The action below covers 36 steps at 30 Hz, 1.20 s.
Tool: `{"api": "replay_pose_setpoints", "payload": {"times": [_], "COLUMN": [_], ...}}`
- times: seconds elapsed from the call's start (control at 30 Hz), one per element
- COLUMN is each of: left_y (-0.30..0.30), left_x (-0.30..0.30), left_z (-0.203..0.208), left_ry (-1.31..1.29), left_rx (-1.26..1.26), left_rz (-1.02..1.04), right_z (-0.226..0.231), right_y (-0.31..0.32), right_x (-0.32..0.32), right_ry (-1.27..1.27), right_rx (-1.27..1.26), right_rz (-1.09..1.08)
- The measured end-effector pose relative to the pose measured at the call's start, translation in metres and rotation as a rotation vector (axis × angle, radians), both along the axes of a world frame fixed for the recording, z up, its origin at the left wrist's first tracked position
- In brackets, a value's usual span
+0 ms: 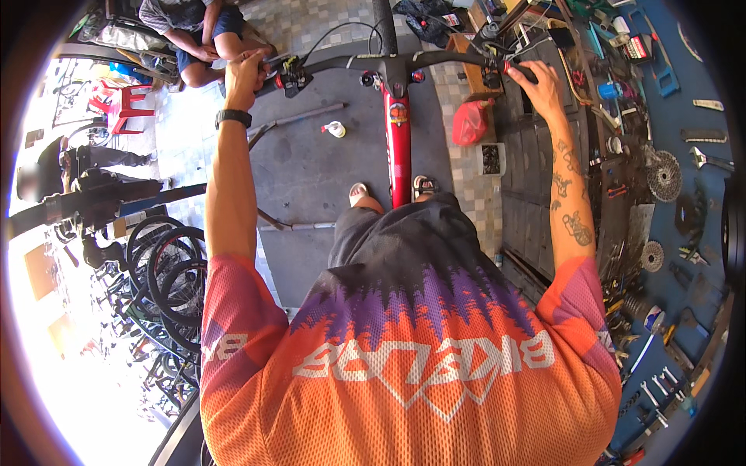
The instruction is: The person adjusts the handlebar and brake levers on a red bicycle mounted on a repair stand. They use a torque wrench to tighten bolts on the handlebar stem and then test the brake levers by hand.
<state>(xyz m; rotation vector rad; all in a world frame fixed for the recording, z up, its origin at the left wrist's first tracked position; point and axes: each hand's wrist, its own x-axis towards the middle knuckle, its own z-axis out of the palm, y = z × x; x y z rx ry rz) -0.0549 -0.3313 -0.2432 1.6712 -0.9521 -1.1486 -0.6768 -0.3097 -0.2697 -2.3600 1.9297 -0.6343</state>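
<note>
Grey mat [299, 175] below; handlebar [361, 62] between hands [243, 79], one at each end

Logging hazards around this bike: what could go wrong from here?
1. The bare left hand, at one end of the wide black handlebar, looks close to a seated person in dark shorts; a swing of the bar might bump them.
2. The long thin greyish bars low over the dark grey floor mat could be a trip hazard.
3. The small roundish white item on the mat might get stepped on.
</note>
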Motion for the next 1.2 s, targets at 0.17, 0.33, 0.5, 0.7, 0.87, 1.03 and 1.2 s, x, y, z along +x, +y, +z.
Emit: {"api": "replay_pose_setpoints", "payload": {"times": [0.17, 0.33, 0.5, 0.7, 0.87, 1.03, 1.2], "left_y": [-0.012, -0.014, -0.016, -0.011, -0.009, -0.016, -0.024], "left_x": [-0.001, -0.001, -0.001, -0.001, 0.001, 0.014, 0.031], "left_z": [-0.001, -0.003, -0.006, -0.003, -0.005, -0.017, -0.03], "left_ry": [-0.062, -0.048, -0.041, -0.037, -0.035, -0.031, -0.002], "left_rx": [-0.061, -0.096, -0.116, -0.089, -0.11, -0.115, -0.132], "left_rz": [-0.006, -0.012, 0.025, 0.04, 0.023, 0.012, -0.035], "right_z": [-0.011, -0.019, -0.023, -0.029, -0.03, -0.028, -0.028], "right_y": [-0.019, -0.03, -0.032, -0.033, -0.032, -0.03, -0.028], "right_x": [-0.009, -0.015, -0.018, -0.021, -0.021, -0.021, -0.02], "right_ry": [0.021, 0.048, 0.052, 0.088, 0.074, 0.069, 0.045], "right_rx": [0.005, -0.005, -0.072, -0.073, -0.068, -0.05, -0.056], "right_rz": [0.001, -0.008, 0.041, 0.022, 0.044, 0.045, 0.055]}}
